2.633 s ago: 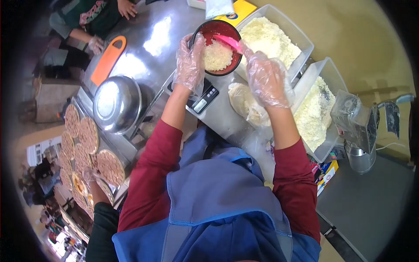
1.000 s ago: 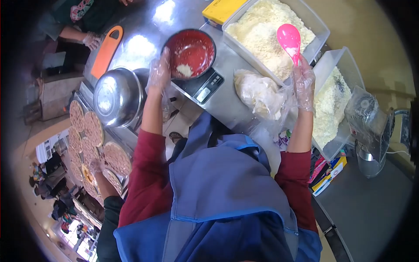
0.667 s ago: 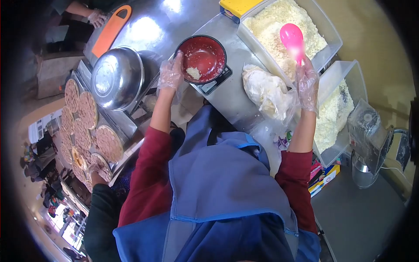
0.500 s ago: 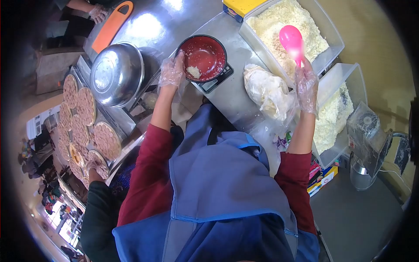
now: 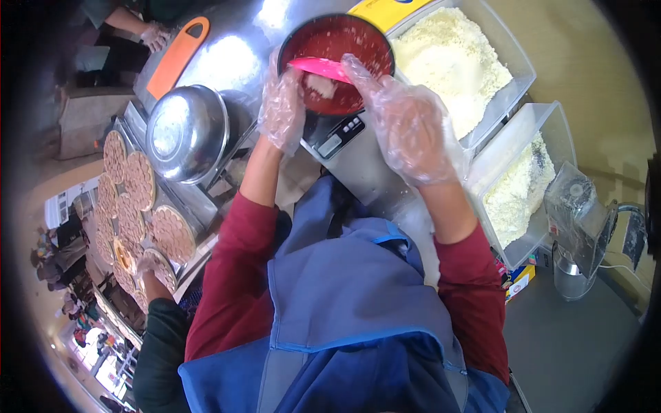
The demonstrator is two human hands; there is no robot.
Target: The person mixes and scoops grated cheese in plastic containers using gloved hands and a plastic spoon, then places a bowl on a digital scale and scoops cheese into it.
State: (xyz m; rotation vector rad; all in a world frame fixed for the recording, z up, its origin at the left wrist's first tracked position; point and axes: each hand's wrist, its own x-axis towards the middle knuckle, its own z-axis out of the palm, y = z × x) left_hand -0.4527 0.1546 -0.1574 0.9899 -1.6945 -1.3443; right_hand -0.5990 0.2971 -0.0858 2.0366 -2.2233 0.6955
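Observation:
My left hand [image 5: 284, 103], in a clear plastic glove, grips the left side of a red bowl [image 5: 337, 34] with a black rim, raised over a digital scale [image 5: 334, 138]. Inside the bowl lies a small clump of white shreds [image 5: 321, 86], with bits stuck to its wall. My gloved right hand [image 5: 406, 124] is closed on a pink spoon [image 5: 318, 67], whose head is over the bowl. To the right stands a clear bin [image 5: 525, 69] heaped with pale shreds [image 5: 447, 65].
A second bin [image 5: 561, 131] of shreds and a machine [image 5: 575, 220] are at the right. On the left are an upturned metal bowl [image 5: 186, 134], an orange scraper [image 5: 175, 62] and several topped rounds [image 5: 172, 234]. Two other people's hands [image 5: 155, 36] [image 5: 146, 268] show at the left.
My right hand has brought the pink spoon left from over the shred bin to the red bowl. The bowl is now higher above the scale, in my left hand.

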